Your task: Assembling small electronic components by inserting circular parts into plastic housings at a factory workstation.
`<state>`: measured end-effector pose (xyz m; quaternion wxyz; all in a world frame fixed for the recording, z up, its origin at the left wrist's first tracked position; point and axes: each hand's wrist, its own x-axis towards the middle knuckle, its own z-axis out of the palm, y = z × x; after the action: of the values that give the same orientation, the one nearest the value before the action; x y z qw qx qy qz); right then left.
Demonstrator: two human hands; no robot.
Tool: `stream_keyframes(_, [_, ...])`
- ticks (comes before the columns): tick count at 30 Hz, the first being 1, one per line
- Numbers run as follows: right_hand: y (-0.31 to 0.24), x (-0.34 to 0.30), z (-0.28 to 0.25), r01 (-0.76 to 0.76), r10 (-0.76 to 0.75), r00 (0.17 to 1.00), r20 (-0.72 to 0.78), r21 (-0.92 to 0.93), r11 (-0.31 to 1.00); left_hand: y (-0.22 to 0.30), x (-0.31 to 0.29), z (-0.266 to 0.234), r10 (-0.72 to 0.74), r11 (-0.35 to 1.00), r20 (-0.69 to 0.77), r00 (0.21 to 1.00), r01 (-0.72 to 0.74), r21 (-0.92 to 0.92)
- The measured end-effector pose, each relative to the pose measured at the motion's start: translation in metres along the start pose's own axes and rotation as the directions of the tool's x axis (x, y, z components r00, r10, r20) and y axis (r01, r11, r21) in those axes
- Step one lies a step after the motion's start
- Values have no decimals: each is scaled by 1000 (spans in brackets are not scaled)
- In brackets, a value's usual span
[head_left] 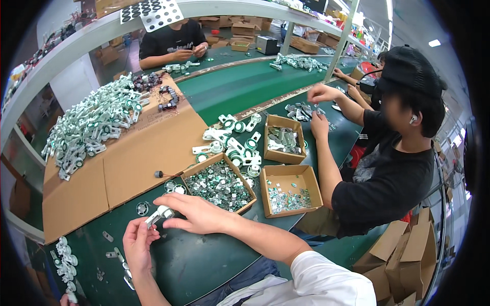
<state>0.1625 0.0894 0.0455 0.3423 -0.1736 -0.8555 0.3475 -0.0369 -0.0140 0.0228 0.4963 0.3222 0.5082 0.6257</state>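
Note:
Over the near edge of the green table, both my hands are on one white plastic part (153, 218) with a round head and a flat, narrow handle. My left hand (137, 241) pinches the handle end from below. The thumb and fingers of my right hand (196, 211) close around the round head; the fingers hide part of it. Just beyond my right hand stands a cardboard box (248, 205) full of small green and silver pieces (217, 186). A clear round ring (142, 208) and small grey plates (107, 236) lie near my left hand.
White-and-green parts (92, 125) are heaped on a cardboard sheet (138, 153) at the left; more (237, 140) lie mid-table. Two further boxes (318, 196) (285, 159) stand right. A co-worker (393, 168) sits at the right, another person (171, 46) across the green belt (229, 92).

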Motion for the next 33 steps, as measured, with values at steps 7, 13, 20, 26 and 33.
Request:
stream_keyframes(7, [0,-4,12,-56,58,997,-44,47,997,-2,-2,-2,94,991,-4,996,-93,91])
stream_keyframes(13, [5,5,16,-90,92,994,-54,37,995,-7,-3,1,307,933,-73,949,-284,221])
stream_keyframes(20, [2,6,8,-122,109,984,-142,-91,988,-12,7,9,483,833,21,875,-467,297])
stream_keyframes(26, [2,6,12,-146,133,979,-156,-73,987,-11,5,10,510,772,23,860,-469,429])
stream_keyframes(33, [18,55,-54,-588,532,784,-321,-107,802,-3,-6,2,500,763,-62,864,-406,503])
